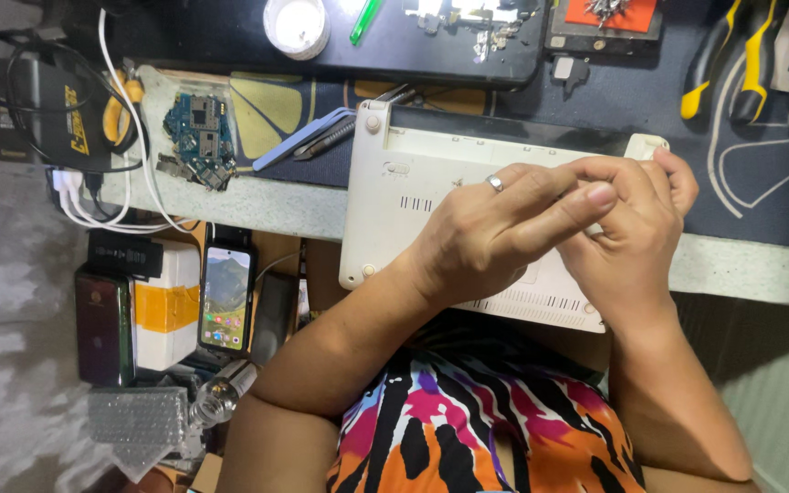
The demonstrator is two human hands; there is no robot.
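sideways, white laptop (413, 183) lies left-right under both hands.

I see a white laptop (417, 196) lying underside up, overhanging the tabletop (267, 205) edge toward six o'clock.

Lit smartphone screen (227, 298) well left of left hand (490, 233), below bench edge: upright rectangle, mountain wallpaper, icon rows at bottom. Just left of it, white box (168, 306) with orange-yellow tape band. Farther up-left, black pouch (61, 119) bearing yellow label.
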